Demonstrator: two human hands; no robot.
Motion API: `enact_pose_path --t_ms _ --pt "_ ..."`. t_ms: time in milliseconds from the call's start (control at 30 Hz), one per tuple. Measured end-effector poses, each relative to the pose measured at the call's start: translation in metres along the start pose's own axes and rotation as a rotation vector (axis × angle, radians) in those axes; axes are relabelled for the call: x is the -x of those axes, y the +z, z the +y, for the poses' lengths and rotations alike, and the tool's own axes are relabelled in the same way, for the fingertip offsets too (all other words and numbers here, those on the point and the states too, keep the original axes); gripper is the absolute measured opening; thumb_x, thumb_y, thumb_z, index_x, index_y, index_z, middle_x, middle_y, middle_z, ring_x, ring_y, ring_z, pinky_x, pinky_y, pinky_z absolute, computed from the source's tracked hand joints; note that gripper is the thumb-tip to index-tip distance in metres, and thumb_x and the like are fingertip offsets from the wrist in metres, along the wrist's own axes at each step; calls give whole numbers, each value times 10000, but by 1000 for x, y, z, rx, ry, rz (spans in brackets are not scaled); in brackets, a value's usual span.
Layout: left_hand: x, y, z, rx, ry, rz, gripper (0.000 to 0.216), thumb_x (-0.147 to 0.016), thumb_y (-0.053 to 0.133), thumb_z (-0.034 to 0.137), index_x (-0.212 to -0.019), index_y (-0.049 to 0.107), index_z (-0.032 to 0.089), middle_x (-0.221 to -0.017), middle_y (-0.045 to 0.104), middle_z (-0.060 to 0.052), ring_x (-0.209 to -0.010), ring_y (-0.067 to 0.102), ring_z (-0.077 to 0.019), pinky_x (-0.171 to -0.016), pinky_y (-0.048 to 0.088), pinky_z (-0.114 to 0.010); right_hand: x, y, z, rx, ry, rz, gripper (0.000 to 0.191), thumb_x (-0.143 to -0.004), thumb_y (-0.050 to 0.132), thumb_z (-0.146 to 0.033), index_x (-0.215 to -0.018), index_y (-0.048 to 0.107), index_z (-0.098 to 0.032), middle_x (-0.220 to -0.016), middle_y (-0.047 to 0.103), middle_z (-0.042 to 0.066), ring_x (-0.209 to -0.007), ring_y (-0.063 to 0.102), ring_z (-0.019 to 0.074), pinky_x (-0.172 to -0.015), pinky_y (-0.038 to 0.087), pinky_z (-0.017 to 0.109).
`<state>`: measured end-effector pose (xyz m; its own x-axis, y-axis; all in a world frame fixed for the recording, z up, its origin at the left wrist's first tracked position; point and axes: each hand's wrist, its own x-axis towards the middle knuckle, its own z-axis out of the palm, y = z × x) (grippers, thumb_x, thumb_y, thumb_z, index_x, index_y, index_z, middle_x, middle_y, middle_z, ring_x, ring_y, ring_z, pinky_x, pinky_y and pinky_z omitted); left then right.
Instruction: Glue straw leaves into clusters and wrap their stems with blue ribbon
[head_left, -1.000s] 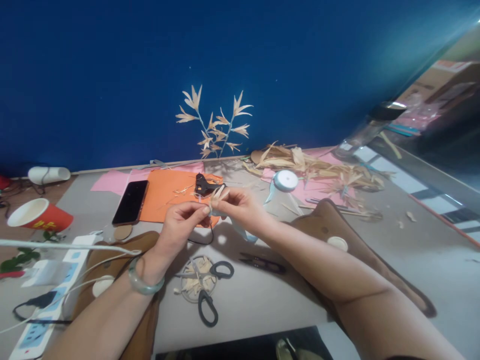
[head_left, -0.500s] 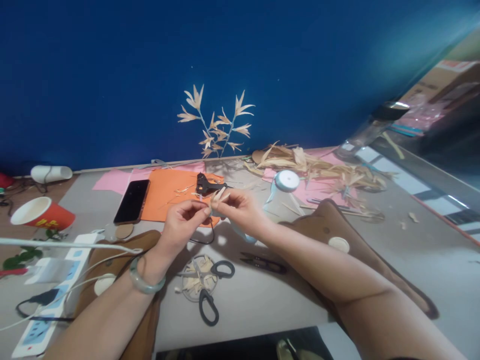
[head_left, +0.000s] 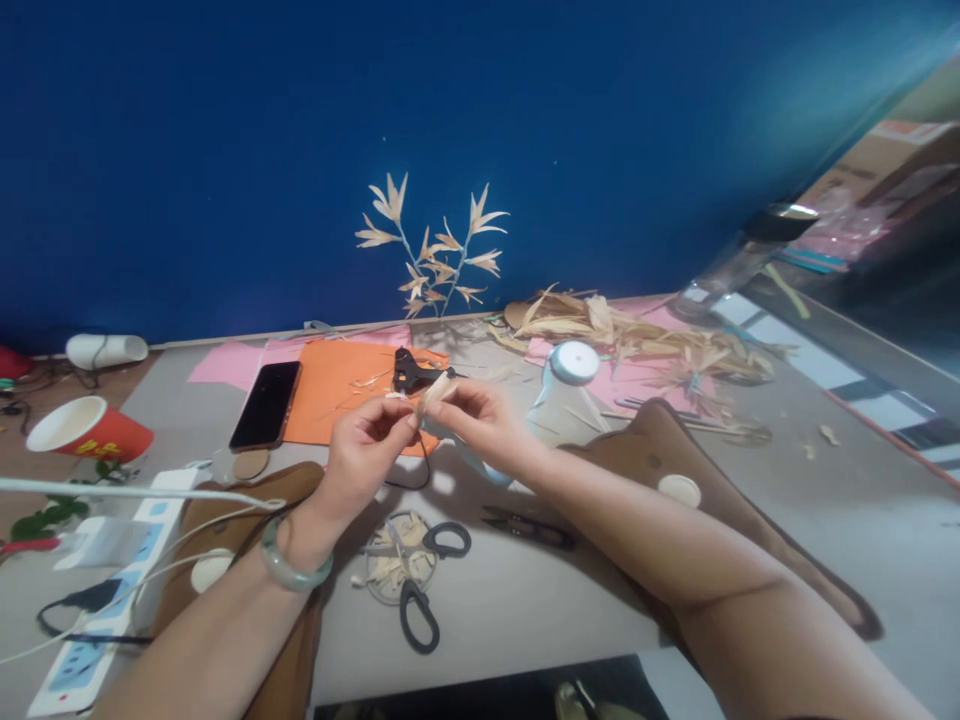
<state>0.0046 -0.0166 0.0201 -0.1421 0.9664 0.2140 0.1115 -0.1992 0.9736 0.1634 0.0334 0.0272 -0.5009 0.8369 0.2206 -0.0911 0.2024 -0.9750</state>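
Observation:
My left hand [head_left: 371,440] and my right hand [head_left: 484,420] meet over the middle of the table, fingertips nearly touching. Between them is a small pale dried husk piece [head_left: 438,390], pinched by the thumb and finger of each hand. Its lower end is hidden by my fingers. Just behind the hands a black glue gun [head_left: 409,370] lies on an orange sheet [head_left: 322,375]. Nearer to me, black-handled scissors [head_left: 420,600] rest across a round dish [head_left: 394,580] of husk scraps. Dark thread snips [head_left: 531,527] lie below my right forearm.
A branch of husk flowers [head_left: 442,250] stands at the back. To its right lie a ribbon spool [head_left: 576,362] and a heap of dried husks [head_left: 615,325]. At left are a phone [head_left: 266,405], a paper cup [head_left: 112,435] and a power strip [head_left: 112,610] with cables.
The husk piece has turned slightly between my fingertips and looks more closed up. Both hands stay in nearly the same place. The view has shifted very slightly.

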Motion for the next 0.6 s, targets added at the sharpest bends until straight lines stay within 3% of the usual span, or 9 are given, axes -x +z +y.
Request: enact_pose_path --t_ms 167,333,467,600 --pt "0 -2 -4 -5 73 21 182 -789 681 337 -803 645 159 -695 653 -14 -628 618 -125 -636 515 -249 1 -1 -5 35 3 -16 174 -819 634 -331 -814 675 -162 -810 682 33 -769 617 152 -748 483 293" --pt "2 -5 -6 -127 169 22 153 -816 658 311 -826 647 159 -780 653 -36 -705 615 -135 -673 500 -247 -1 -1 -2 78 -55 -3 148 -777 665 -268 -884 640 -169 -874 679 43 -800 615 154 -775 487 304" --pt "3 -6 -6 -247 244 46 107 -826 640 273 -844 644 168 -809 652 -40 -747 618 -146 -712 499 -259 -2 -1 3 72 -150 25 442 -778 675 -259 -1180 505 -195 -982 650 68 -815 613 156 -786 505 324" --pt "4 -6 -5 -274 313 34 65 -836 609 232 -839 629 170 -801 630 -37 -741 606 -146 -697 496 -261 2 -1 2 275 -399 126 711 -727 706 -246 -1339 346 -225 -1193 547 119 -1051 571 223 -891 491 381"
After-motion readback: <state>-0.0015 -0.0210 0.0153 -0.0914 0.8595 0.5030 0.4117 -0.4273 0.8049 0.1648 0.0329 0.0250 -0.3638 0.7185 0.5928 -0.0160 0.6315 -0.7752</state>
